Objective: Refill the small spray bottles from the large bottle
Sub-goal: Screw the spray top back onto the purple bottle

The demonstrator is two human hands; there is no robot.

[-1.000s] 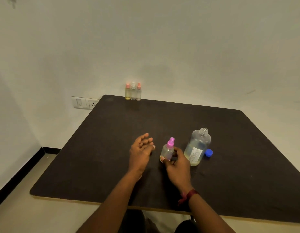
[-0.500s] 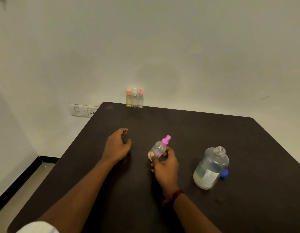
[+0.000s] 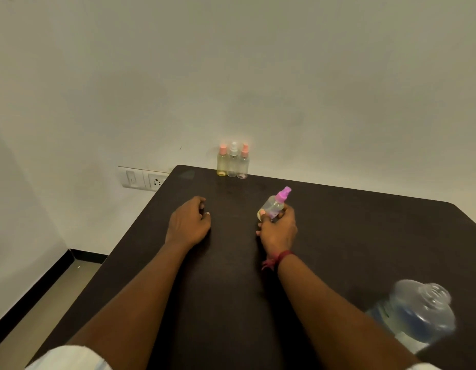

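Observation:
My right hand (image 3: 278, 229) grips a small clear spray bottle with a pink-purple nozzle (image 3: 274, 204), tilted to the right above the dark table (image 3: 365, 236). To its left, my left hand (image 3: 188, 222) rests on the table with fingers loosely curled, holding nothing. The large clear bottle (image 3: 415, 313), uncapped and partly full, stands blurred at the near right beside my right forearm. Three small spray bottles (image 3: 233, 161) stand in a row against the wall at the table's far edge, two with pink nozzles and one with a white nozzle.
A white wall rises directly behind the table. A switch and socket plate (image 3: 143, 178) is fixed to the wall left of the table's far corner. The floor with a black skirting (image 3: 31, 295) lies to the left.
My right hand has carried the pink-nozzled bottle farther across the table toward the three bottles. My left hand has also moved forward, its fingers now curled. The large bottle stays behind at the near right.

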